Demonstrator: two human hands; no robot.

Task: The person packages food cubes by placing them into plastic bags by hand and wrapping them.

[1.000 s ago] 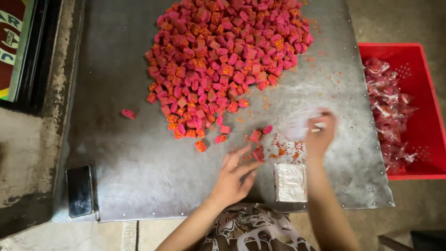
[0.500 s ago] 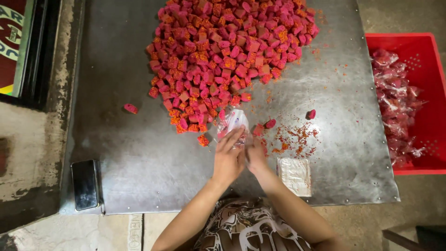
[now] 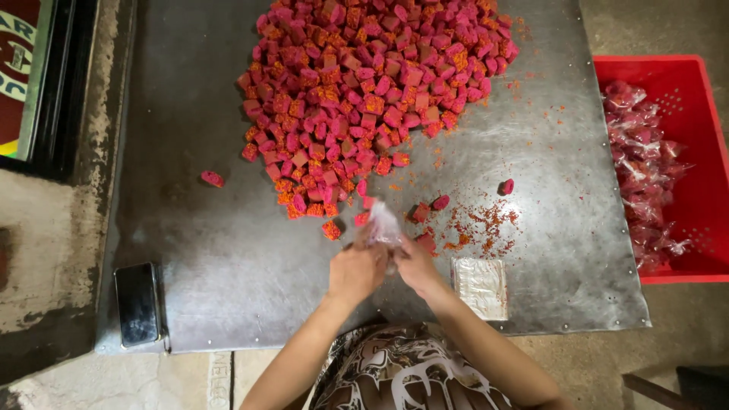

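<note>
— The fingers [image 3: 377, 250] of both hands are pinched together around a small clear plastic bag [image 3: 383, 225], aren't they?

— Yes. The left hand [image 3: 354, 272] and right hand [image 3: 416, 267] meet just above the near edge of the counter [image 3: 197, 250], both closed on the bag's lower part, so its top stands upright between them and stays off the crumbs.

— Where's the bag relative to the pile?

— Right at the near fringe of the heap of pink and orange cubes [image 3: 364, 91], within easy reach of loose pieces.

— And the rest?

— A stack of flat bags [image 3: 480, 286] lies beside the right hand, a red crate [image 3: 706, 99] of filled bags sits past the right edge, and a dark phone [image 3: 138, 302] rests at the near left corner.
</note>
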